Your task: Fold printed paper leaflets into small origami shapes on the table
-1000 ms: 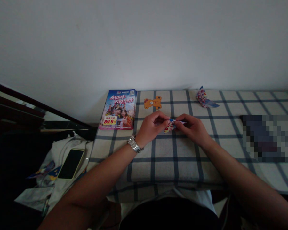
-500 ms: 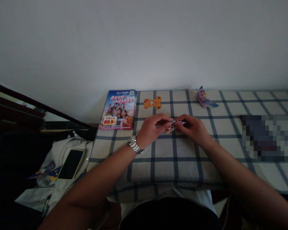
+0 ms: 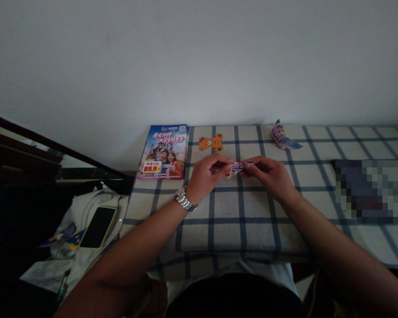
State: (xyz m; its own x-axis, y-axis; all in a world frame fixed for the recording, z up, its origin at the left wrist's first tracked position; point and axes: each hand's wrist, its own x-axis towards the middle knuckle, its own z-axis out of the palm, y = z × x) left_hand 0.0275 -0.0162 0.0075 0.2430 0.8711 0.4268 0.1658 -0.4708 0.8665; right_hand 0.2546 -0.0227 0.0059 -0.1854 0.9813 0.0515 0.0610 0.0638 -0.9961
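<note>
Both hands meet over the middle of the checked tablecloth [image 3: 239,229]. My left hand [image 3: 205,176], with a metal watch on its wrist, pinches the left end of a small folded piece of colourful printed paper [image 3: 236,167]. My right hand [image 3: 268,176] pinches the right end of the same paper. The paper is held just above the cloth, and part of it is hidden by my fingers.
A colourful flyer [image 3: 164,151] lies at the table's far left, an orange bear-shaped cutout [image 3: 211,142] beside it. Another folded paper piece [image 3: 280,135] sits near the wall. A blurred dark patch [image 3: 368,190] lies at right. A phone [image 3: 98,226] rests on clutter left of the table.
The folded paper has turned and shifted slightly left and up between my fingers. Both hands stayed in nearly the same spot.
</note>
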